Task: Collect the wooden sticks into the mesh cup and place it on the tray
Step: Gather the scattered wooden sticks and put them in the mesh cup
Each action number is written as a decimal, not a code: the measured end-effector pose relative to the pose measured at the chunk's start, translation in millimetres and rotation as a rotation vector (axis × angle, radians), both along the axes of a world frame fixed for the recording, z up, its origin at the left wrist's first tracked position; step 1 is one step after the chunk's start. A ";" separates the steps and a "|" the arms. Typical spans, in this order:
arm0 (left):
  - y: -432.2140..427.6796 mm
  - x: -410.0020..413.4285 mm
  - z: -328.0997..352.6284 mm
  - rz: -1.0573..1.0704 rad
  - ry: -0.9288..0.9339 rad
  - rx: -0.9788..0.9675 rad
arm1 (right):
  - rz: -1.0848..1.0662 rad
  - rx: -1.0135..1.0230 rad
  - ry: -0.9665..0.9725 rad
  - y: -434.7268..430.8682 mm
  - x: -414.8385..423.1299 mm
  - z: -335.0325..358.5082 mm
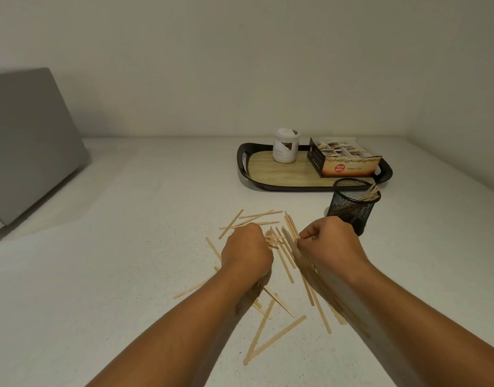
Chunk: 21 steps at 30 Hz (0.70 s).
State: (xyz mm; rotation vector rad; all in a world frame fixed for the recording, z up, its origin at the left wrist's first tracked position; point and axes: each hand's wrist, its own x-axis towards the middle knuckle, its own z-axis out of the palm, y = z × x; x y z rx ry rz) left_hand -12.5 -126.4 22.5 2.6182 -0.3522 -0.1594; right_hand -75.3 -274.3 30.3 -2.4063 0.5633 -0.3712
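**Both hands down in the stick pile, cup just past the right one**

I have both hands low over the white counter (123,247), with the wooden sticks (275,339) strewn under and around them. Most lie between the two hands and back beneath the forearms, and a few fan out beyond the left knuckles.

My right hand (328,241) is closed narrow. Its fingertips (303,241) pinch a bunch of the sticks, and the bunch slants back under the wrist.

My left hand (247,247) is knuckles-up on the pile with its fingers curled under. They are hidden from me, so I cannot tell whether they grip anything.

The mesh cup (351,208) stands upright on the counter just beyond the right hand, with a few sticks leaning inside it. The tray (242,160) sits just behind the cup, further out from the right hand. It carries a white jar (286,149) and a tea box (346,163). A grey box (30,149) stands well off past the left hand.
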 end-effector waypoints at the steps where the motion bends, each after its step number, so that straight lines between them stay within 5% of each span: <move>1: -0.1 0.9 1.6 0.015 0.039 -0.011 | 0.000 0.008 -0.011 -0.7 -1.4 0.7; 9: 7.2 8.7 9.6 0.046 0.220 -0.152 | 0.001 0.103 -0.074 -6.2 -10.9 8.6; 16: 10.2 0.0 14.2 0.097 0.401 -0.544 | 0.016 0.202 -0.134 -1.1 -16.5 6.4; 21: 13.3 -2.2 11.6 0.164 0.457 -0.626 | 0.023 0.245 -0.128 6.9 -16.9 2.2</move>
